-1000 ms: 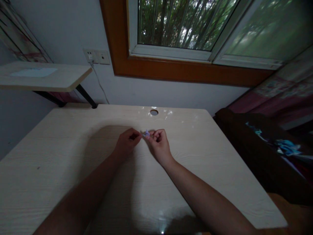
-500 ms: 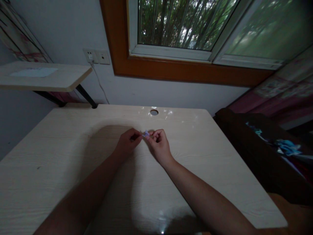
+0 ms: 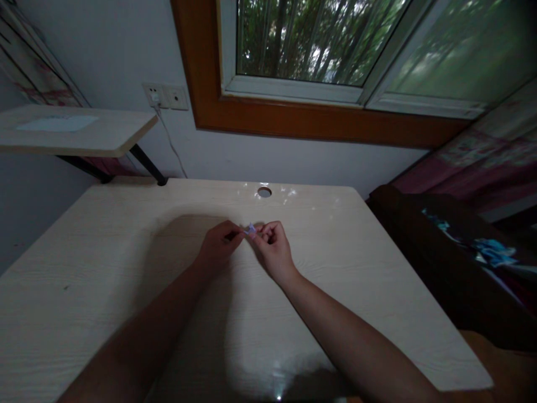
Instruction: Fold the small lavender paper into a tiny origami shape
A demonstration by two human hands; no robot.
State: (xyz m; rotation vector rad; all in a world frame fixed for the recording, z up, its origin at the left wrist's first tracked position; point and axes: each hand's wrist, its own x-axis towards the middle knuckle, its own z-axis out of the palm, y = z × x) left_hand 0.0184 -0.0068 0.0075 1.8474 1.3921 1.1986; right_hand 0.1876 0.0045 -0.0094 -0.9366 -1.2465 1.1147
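Observation:
Over the middle of a pale wooden desk (image 3: 104,252), my left hand (image 3: 218,246) and my right hand (image 3: 272,249) meet fingertip to fingertip. Both are closed in a pinch on a tiny pale blue-purple piece (image 3: 250,229) held between them, just above the desk top. It is too small to tell what it is. My forearms reach in from the bottom edge.
A round cable hole (image 3: 264,192) sits near the desk's far edge. A raised side shelf (image 3: 84,131) stands at the left on dark legs. Wall sockets (image 3: 165,96) with a hanging cord lie below a wood-framed window (image 3: 319,120). Dark furniture with cloth (image 3: 461,252) borders the right.

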